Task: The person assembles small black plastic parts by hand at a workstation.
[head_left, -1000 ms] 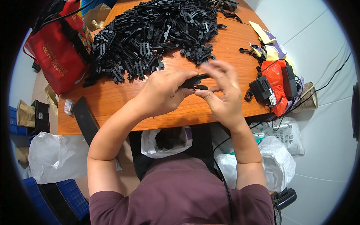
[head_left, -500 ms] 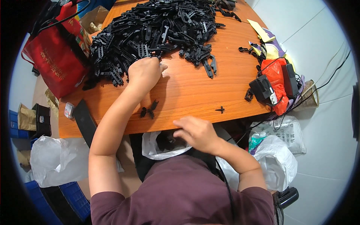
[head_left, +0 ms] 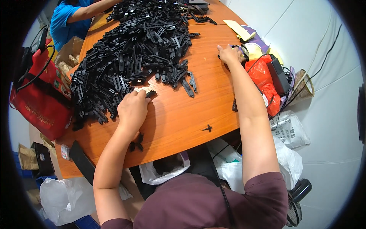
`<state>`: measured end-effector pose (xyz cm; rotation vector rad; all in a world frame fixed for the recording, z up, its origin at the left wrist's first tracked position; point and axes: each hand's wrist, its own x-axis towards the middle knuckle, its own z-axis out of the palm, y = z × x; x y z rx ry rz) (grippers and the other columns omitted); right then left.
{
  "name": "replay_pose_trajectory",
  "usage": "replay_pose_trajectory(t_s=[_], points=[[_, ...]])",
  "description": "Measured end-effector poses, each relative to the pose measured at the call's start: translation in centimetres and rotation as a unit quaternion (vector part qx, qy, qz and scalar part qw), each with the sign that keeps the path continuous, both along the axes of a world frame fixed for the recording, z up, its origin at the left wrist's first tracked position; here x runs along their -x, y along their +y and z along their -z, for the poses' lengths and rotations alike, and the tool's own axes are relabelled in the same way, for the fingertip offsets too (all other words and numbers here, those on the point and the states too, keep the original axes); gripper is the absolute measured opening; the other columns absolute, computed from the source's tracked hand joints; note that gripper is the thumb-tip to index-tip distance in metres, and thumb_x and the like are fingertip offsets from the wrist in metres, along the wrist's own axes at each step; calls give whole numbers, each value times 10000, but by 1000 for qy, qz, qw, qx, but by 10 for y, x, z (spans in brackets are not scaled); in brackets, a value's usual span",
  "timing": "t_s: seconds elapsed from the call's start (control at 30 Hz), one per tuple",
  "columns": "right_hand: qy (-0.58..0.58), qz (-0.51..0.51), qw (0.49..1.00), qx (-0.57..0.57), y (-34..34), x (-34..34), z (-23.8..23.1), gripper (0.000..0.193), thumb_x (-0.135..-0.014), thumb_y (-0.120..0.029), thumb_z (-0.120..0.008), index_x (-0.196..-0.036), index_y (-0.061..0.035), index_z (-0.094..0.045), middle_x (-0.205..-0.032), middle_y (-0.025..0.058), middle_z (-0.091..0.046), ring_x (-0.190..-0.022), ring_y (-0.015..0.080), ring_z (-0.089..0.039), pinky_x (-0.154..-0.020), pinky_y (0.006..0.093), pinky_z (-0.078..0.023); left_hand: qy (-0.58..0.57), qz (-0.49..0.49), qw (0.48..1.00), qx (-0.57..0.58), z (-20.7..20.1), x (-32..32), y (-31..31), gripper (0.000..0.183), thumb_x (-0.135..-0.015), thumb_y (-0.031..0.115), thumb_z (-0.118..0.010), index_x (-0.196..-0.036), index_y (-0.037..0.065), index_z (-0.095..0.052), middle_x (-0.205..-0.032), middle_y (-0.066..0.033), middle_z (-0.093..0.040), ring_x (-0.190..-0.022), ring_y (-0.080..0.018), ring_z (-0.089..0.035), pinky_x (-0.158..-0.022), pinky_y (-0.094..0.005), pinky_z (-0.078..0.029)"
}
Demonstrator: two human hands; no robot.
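Note:
My left hand (head_left: 133, 107) is closed at the near edge of a large heap of black plastic clip-like parts (head_left: 133, 57). Its thumb and fingers pinch one black plastic part (head_left: 152, 93), whose end sticks out on the right. My right hand (head_left: 230, 55) stretches to the table's right side with its fingers apart, among small black pieces (head_left: 242, 49) there. Part of what lies beneath it is hidden. Several small black pieces (head_left: 137, 143) lie near my left forearm, and a small cross-shaped black piece (head_left: 207, 128) lies by the front edge.
A red bag (head_left: 42, 107) stands at left. At right are a red plastic bag (head_left: 262, 78), a black adapter (head_left: 278, 76) and cables. A white bag (head_left: 164, 176) hangs open below the table's front edge. A co-worker in a blue shirt (head_left: 68, 24) reaches toward the heap's far end.
My right hand has gone from above the lap to the table's far right side. My left hand has drawn back slightly from the heap with a black part. The view has shifted, showing the co-worker's arm.

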<state>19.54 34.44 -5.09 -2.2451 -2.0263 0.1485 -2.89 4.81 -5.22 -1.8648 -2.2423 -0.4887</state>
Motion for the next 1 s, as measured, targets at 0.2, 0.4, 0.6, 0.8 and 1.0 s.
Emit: replay_pose_trajectory(t_s=[0.2, 0.4, 0.6, 0.8, 1.0], points=[[-12, -31, 998, 57, -30, 28, 7, 645, -913, -580, -269, -1385, -149, -349, -1448, 234, -209, -1321, 471, -184, -1022, 665, -75, 11, 13, 1000, -8, -1, 2, 6, 142, -789, 184, -645, -788, 64, -569, -763, -87, -602, -748, -258, -606, -622, -357, -496], [28, -207, 976, 66, -113, 50, -3, 644, -919, -544, -309, -1384, -98, -328, -1456, 245, -186, -1320, 483, -169, -1035, 631, -135, 0, 14, 1000, -4, 0, 10, 6, 150, -804, 197, -630, -822, 61, -570, -777, -97, -607, -765, -269, -610, -651, -365, -496], [33, 110, 988, 104, -37, 11, -29, 693, -903, -558, -359, -1421, -108, -261, -1487, 221, -110, -1339, 459, -144, -1016, 623, -219, -35, 28, 997, 61, -11, 7, 12, 147, -813, 184, -619, -852, 49, -575, -814, -131, -618, -786, -295, -613, -683, -379, -494], [55, 120, 985, 108, -34, 19, -11, 806, -865, -622, -378, -1449, -106, -172, -1489, 244, -35, -1336, 471, -140, -1033, 584, -218, -41, 24, 996, 76, -12, 9, 8, 147, -830, 185, -601, -859, 43, -576, -833, -138, -620, -814, -302, -613, -689, -384, -494], [7, 4, 999, 51, 7, 13, -28, 698, -899, -511, -403, -1425, -82, -238, -1441, 284, -183, -1295, 469, -264, -1017, 548, -307, -29, 35, 997, 70, -10, 8, 7, 138, -827, 182, -602, -860, 51, -572, -827, -137, -613, -806, -296, -609, -683, -380, -496]])
